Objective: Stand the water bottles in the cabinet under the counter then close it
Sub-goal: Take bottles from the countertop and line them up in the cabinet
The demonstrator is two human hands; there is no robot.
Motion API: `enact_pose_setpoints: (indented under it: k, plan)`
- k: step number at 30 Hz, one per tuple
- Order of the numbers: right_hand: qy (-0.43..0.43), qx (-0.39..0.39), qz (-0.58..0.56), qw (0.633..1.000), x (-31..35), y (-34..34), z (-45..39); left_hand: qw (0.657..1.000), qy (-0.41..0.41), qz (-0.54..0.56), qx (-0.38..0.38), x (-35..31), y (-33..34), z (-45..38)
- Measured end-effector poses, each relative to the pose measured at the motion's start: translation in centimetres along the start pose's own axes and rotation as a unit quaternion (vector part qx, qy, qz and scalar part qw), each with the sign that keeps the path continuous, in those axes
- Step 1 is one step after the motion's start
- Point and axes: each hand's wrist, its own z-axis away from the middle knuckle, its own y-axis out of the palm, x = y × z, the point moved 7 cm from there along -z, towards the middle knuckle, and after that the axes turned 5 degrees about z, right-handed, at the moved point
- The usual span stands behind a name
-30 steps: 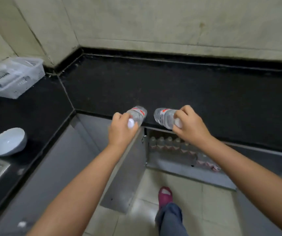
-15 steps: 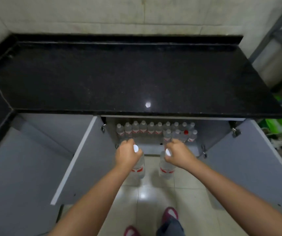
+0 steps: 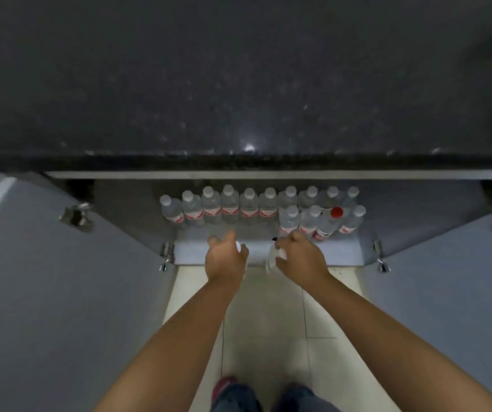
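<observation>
While both arms reach down toward the open cabinet, the left hand curls its fingers around a water bottle whose white cap peeks out just past the knuckles; the bottle's body is hidden beneath the hand. Beside it, the right hand grips a second clear bottle by its top, the pale body showing to the left of the thumb and hanging in front of the cabinet's pale front lip. The two hands are near each other, just in front of that lip, with a gap between them. Beyond the fingers, inside the cabinet, a back row of upright water bottles with white caps and red-and-white labels stretches from left to right, standing shoulder to shoulder. A shorter front row stands at the right end, touching the back row, and one of its bottles carries a red cap. The shelf space in front of the left part of the back row is bare. The left door and right door swing wide open to either side, each with a metal hinge showing near its upper inner corner. Above the cabinet the black speckled countertop fills the upper part of the view. Below the arms lie pale floor tiles, and at the bottom edge a pink slipper and blue trouser legs show.
</observation>
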Motion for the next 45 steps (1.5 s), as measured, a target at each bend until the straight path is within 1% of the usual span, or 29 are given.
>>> enact_pose_setpoints:
  k: [6, 9, 11, 14, 17, 19, 23, 25, 27, 30, 33, 35, 38, 41, 45]
  plan:
    - [-0.010, -0.061, 0.031, 0.998, -2.7, 7.0, -10.4, 0.994, 0.078, -0.068, -0.023, 2.5, 8.1, -10.5]
    - [-0.035, -0.100, 0.045, 0.993, -3.4, 9.0, -14.0, 0.988, 0.117, -0.090, -0.051, 2.2, 10.4, -13.9]
    - [-0.031, -0.121, 0.056, 0.991, -4.1, 9.8, -15.9, 0.981, 0.143, -0.108, -0.072, 1.8, 11.3, -15.3]
    - [-0.023, -0.123, 0.064, 0.990, -4.8, 10.7, -17.8, 0.977, 0.156, -0.110, -0.091, 1.6, 12.2, -17.0]
    - [-0.014, -0.105, 0.060, 0.993, -4.9, 11.6, -18.7, 0.977, 0.165, -0.119, -0.062, 1.3, 13.0, -18.0]
    - [-0.016, -0.106, 0.051, 0.993, -4.9, 11.7, -19.0, 0.972, 0.183, -0.139, -0.042, 0.9, 13.1, -18.5]
    - [-0.026, -0.095, 0.042, 0.994, -5.4, 11.6, -19.3, 0.947, 0.263, -0.182, 0.021, 0.5, 12.4, -19.9]
    - [-0.035, -0.086, 0.033, 0.995, -5.7, 11.8, -19.2, 0.932, 0.309, -0.176, 0.069, 0.6, 12.2, -20.5]
    - [-0.043, -0.091, 0.024, 0.995, -5.9, 11.6, -19.1, 0.926, 0.331, -0.154, 0.097, 0.9, 12.2, -20.6]
    - [-0.046, -0.084, 0.025, 0.995, -5.6, 11.4, -18.9, 0.935, 0.321, -0.116, 0.098, 1.1, 12.6, -20.5]
    - [-0.051, -0.066, 0.046, 0.995, -5.1, 11.7, -19.2, 0.954, 0.264, -0.131, 0.056, 1.3, 13.0, -20.6]
    - [-0.045, -0.060, 0.054, 0.996, -5.3, 11.6, -19.2, 0.957, 0.241, -0.159, 0.031, 1.2, 13.0, -20.4]
    - [-0.043, -0.044, 0.070, 0.996, -5.3, 11.2, -19.1, 0.960, 0.230, -0.157, 0.013, 1.0, 12.8, -20.1]
    - [-0.039, -0.034, 0.084, 0.995, -4.5, 10.9, -19.1, 0.963, 0.228, -0.139, 0.023, 0.9, 12.8, -19.8]
    - [-0.022, -0.043, 0.089, 0.995, -4.3, 10.3, -19.7, 0.961, 0.246, -0.117, 0.035, 0.2, 13.0, -19.7]
